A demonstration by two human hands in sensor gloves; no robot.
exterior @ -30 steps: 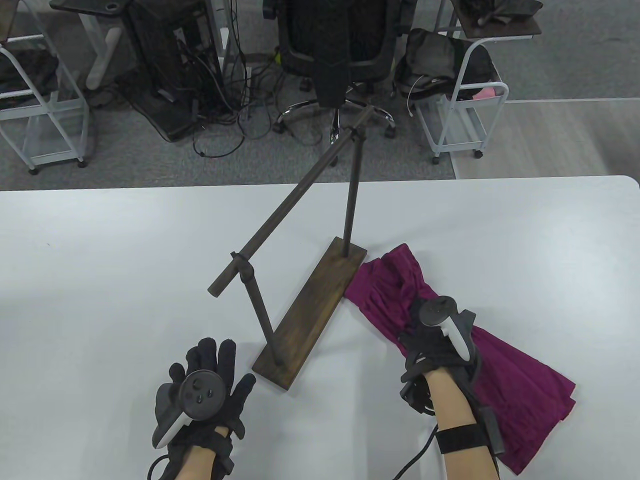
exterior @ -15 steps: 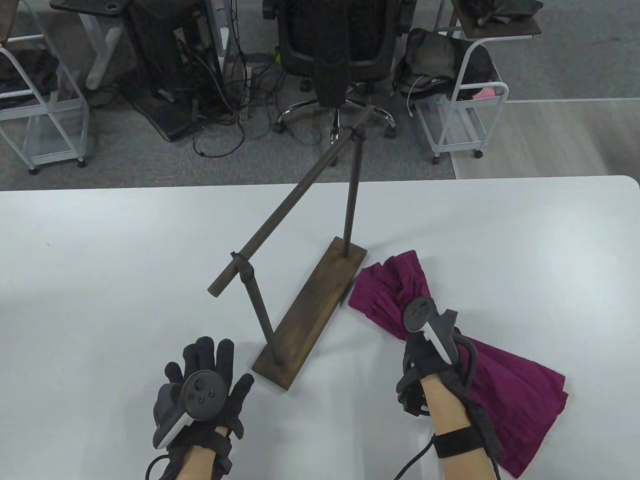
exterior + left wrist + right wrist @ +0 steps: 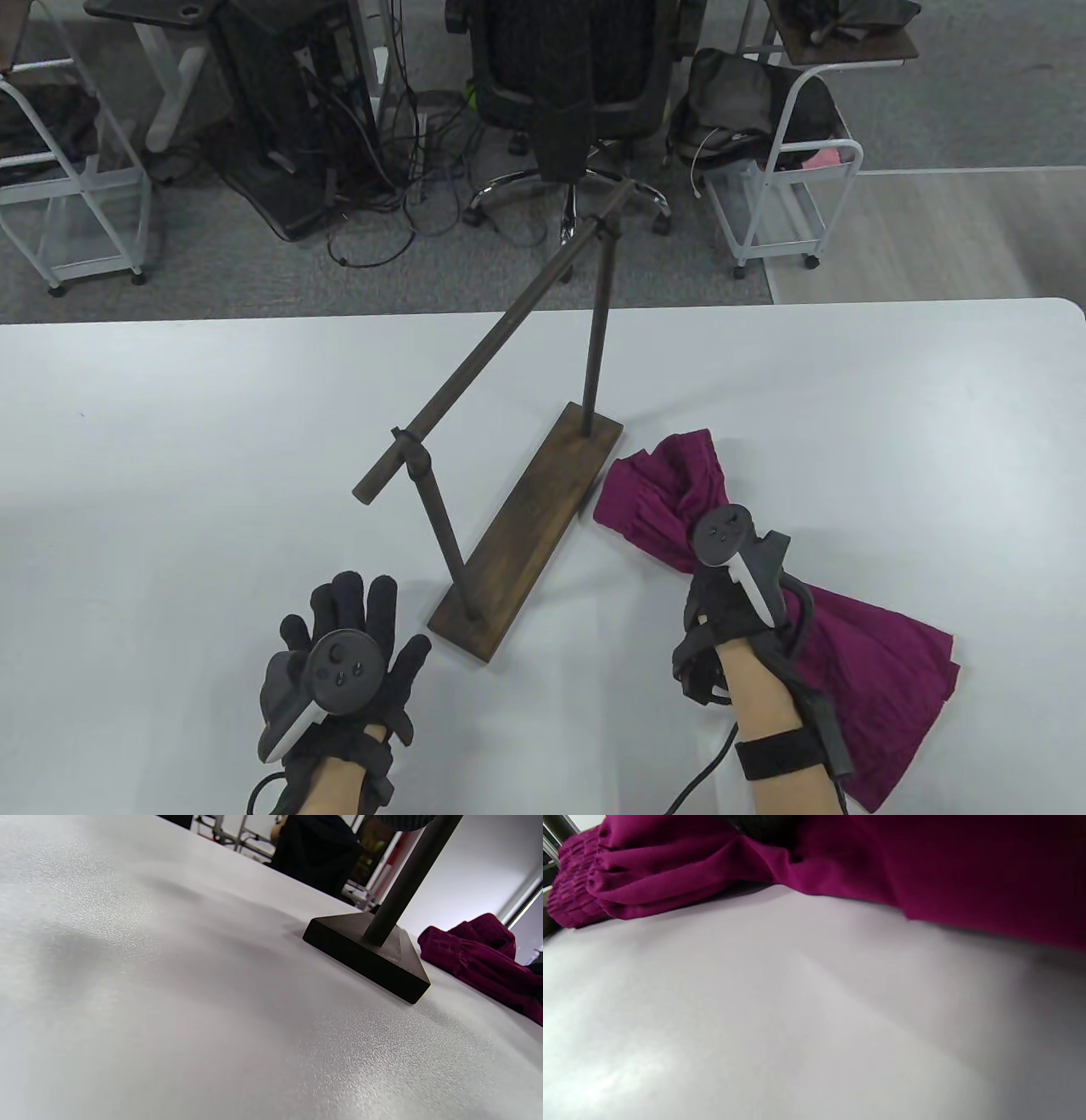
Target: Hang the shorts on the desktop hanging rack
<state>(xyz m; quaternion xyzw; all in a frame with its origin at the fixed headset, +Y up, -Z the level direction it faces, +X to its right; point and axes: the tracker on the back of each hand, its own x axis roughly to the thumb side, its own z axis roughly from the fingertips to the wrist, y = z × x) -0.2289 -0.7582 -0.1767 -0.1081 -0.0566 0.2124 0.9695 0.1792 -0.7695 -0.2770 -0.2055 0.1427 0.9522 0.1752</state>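
Two hands are in view: nearest, the left hand (image 3: 339, 662) rests flat on the worktop (image 3: 170, 475), fingers spread and holding nothing. Right of the rack base (image 3: 526, 535), the right hand (image 3: 730, 594) grips the bunched shorts (image 3: 874, 679), which lie on the worktop, long axis running away toward the base. Farther off, the rack bar (image 3: 501, 331) slants overhead, up and left of that grip.
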